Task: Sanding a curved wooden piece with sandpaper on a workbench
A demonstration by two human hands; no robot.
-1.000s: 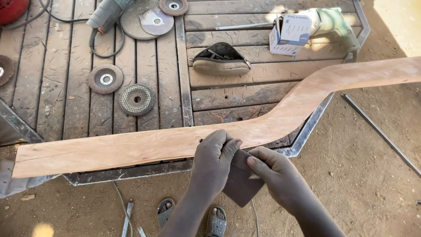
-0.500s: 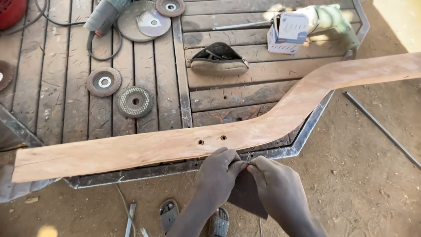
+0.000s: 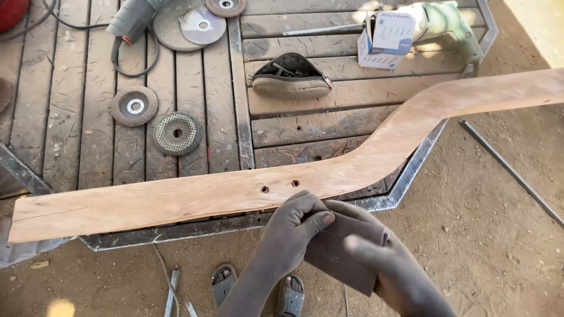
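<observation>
I've got a dark grey sheet of sandpaper [image 3: 338,258] between both hands, just off the near edge of the long, curved, reddish-brown wooden plank [image 3: 235,196]. My left hand [image 3: 294,226] curls over the sheet's upper edge at about 10 o'clock, fingers pressed together and pinching it against the thumb, knuckles almost touching the plank below its two small drilled holes [image 3: 279,186]. My right hand [image 3: 390,270] lies at 4 o'clock, fingers loosely bent and gripping the sheet's other side, wrist running off the bottom. Held from both sides like this, I judge, the sheet folds easily.

The plank rests across the front rim of the weathered slatted wooden bench [image 3: 305,126], so it overhangs toward me and its edge stays reachable. Up at 11 o'clock lie two round abrasive discs [image 3: 155,120] and a grey angle grinder [image 3: 132,17]; at 1 o'clock, a white-and-blue cardboard box [image 3: 385,38] beside a green power tool [image 3: 449,23]. Below, my sandalled feet [image 3: 258,287] stand on sandy ground.
</observation>
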